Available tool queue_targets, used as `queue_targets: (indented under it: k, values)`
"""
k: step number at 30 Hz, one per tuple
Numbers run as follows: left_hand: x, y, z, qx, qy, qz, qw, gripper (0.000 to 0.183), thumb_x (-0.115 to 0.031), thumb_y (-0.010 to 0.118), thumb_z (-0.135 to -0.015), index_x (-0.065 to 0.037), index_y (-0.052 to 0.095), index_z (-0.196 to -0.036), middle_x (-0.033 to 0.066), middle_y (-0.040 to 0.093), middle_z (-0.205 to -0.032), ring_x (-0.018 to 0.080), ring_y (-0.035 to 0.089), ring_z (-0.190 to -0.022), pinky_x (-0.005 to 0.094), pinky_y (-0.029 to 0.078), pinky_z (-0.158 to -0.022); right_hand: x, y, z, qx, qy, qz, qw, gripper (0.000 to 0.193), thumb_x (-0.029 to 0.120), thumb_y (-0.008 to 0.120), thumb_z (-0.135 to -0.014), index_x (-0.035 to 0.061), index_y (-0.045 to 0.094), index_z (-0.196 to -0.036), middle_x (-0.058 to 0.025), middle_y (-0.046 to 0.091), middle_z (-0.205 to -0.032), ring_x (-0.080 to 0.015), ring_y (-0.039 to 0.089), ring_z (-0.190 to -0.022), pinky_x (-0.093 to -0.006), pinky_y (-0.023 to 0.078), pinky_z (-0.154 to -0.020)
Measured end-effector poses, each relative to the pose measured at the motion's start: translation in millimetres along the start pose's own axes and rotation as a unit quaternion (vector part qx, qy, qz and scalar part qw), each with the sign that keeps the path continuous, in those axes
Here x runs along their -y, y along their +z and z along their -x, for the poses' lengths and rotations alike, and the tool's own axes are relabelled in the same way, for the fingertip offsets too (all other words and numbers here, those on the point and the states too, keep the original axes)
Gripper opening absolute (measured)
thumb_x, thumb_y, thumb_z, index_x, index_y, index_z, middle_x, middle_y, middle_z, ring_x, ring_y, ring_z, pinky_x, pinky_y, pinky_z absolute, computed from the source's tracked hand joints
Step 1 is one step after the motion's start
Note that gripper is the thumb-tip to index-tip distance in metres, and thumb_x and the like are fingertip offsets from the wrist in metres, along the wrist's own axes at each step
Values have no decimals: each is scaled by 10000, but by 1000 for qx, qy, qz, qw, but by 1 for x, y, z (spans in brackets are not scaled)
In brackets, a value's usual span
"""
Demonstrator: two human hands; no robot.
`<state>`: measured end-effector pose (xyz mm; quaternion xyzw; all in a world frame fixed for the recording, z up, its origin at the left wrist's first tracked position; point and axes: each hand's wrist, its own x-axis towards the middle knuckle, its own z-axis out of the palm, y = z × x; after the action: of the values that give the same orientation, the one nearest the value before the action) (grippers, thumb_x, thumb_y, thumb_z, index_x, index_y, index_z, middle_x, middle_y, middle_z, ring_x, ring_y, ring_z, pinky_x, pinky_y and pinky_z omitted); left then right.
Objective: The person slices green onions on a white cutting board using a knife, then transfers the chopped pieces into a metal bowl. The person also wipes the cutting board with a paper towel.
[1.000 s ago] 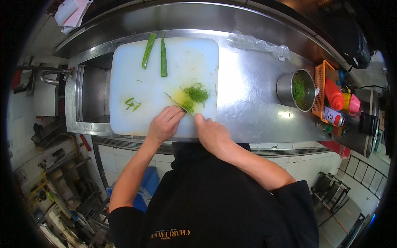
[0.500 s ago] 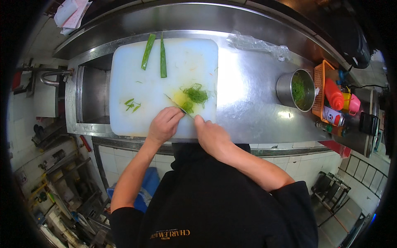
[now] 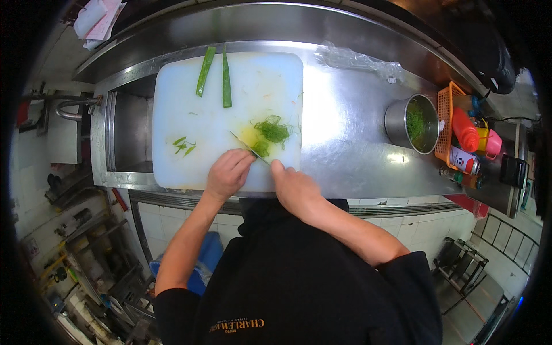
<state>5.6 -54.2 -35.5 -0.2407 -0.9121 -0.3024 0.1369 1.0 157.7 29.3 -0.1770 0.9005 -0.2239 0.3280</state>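
Observation:
My right hand [image 3: 296, 187] is closed round the handle of a kitchen knife [image 3: 240, 140], whose thin blade slants up and left across a white cutting board [image 3: 184, 126]. Against the blade's left side, the bent fingers of my left hand [image 3: 230, 172] press down on a piece of scallion, mostly hidden under them. Just beyond the blade lies a loose heap of fine green scallion shreds [image 3: 273, 130]. Two flat lengths of scallion leaf [image 3: 227, 80] rest at the board's far edge. A few short green scraps [image 3: 184, 146] are at its left.
A steel pot [image 3: 397, 123] with more green shreds stands on the steel counter [image 3: 345, 132] to the right, beside an orange basket [image 3: 444, 121] of bottles. Crumpled clear plastic [image 3: 359, 62] lies at the back. A sink [image 3: 132, 132] adjoins the board's left edge.
Almost nothing differs. Both hands and the knife keep their place on the board, and the shreds lie as before.

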Motion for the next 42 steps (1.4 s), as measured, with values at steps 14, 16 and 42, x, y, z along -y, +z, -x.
queue_targets:
  k: [14,16,42]
  values:
    - [2,1,-4,-16,4,-3,1000,273,66,700,-737,-24,663,-992,93,666,-976,291,650,-898,379,548,-771,-2,2,-2,-26,-2,6,1000,107,113,437,-981,36,445,-1055,-250,676,-858,-437,695,-800,-526,554,-646]
    - [1,1,-3,-18,8,5,1000,274,68,694,-737,-27,664,-992,92,664,-981,292,650,-901,377,546,-769,-1,2,-2,-16,3,18,1000,108,108,441,-977,36,446,-1056,-247,679,-848,-437,695,-797,-527,553,-649]
    - [3,-1,-1,-13,0,12,1000,273,36,740,-742,-28,661,-995,98,669,-985,296,650,-909,376,548,-777,3,3,-5,22,28,-1,999,133,77,422,-955,30,411,-1078,-260,659,-885,-469,670,-817,-574,521,-702]
